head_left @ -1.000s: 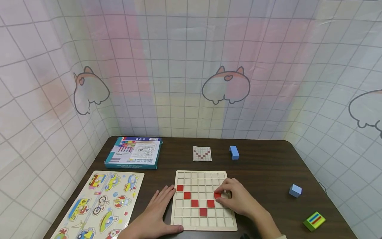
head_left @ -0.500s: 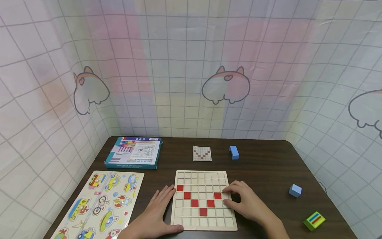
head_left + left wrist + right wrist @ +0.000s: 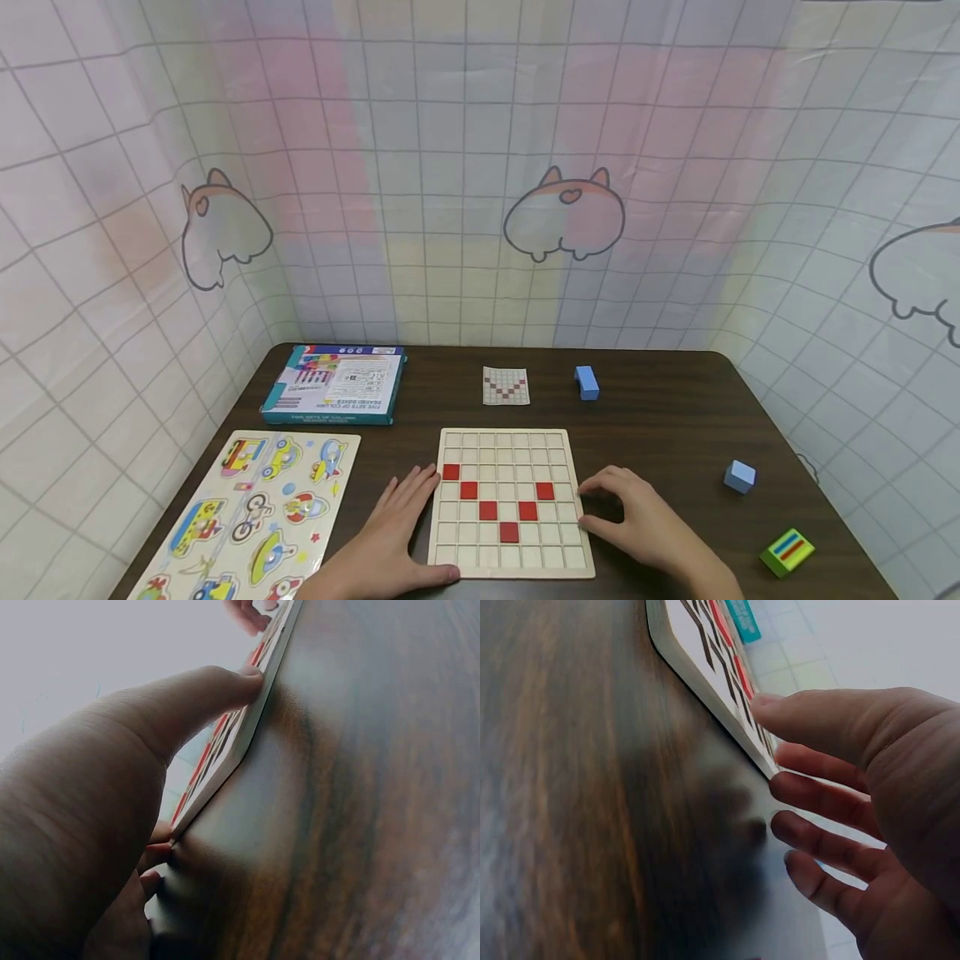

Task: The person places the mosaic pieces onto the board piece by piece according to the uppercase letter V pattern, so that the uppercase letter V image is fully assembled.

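A pale wooden grid board (image 3: 512,557) lies on the table, with several red square tiles (image 3: 509,532) set in its cells in a V with a shorter right arm. My left hand (image 3: 392,533) rests along the board's left side, fingers spread and straight. In the left wrist view its thumb (image 3: 236,688) presses on the board's front edge. Beside the board's right edge is my right hand (image 3: 636,515), holding nothing. Its fingers (image 3: 821,799) are loosely bent, and the thumb tip is at the board's edge. Behind the board lies a small card (image 3: 506,386) printed with a red V.
A picture puzzle board (image 3: 300,450) with vehicles lies on the left, a flat teal box (image 3: 333,387) behind it. A blue arch block (image 3: 587,383) stands at the back. Rightward are a blue cube (image 3: 740,477) and a green striped block (image 3: 787,552).
My right hand has let go of the rightmost red tile, which stays in its cell. The hand has drawn back rightward to the board's edge. My left hand has stayed in place.
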The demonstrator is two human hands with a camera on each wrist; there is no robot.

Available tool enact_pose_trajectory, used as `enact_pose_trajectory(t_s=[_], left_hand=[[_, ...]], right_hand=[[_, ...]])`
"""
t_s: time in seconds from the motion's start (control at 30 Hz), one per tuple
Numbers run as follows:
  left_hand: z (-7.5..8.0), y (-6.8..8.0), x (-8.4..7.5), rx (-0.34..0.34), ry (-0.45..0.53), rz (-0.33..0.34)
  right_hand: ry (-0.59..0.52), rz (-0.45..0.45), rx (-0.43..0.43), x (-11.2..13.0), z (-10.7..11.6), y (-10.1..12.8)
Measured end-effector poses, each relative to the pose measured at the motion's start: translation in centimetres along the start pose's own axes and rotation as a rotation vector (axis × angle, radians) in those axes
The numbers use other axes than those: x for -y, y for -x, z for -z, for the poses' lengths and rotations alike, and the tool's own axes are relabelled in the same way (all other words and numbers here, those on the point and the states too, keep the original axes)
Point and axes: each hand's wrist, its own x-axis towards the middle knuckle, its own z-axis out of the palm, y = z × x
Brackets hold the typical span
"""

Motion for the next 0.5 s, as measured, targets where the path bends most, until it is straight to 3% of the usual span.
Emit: enact_pose_trajectory(t_s=[0.5], left_hand=[[0.1, 0.0, -0.3, 0.011, 0.01, 0.015]], right_hand=[[0.054, 0.028, -0.027, -1.7, 1.6, 3.0]])
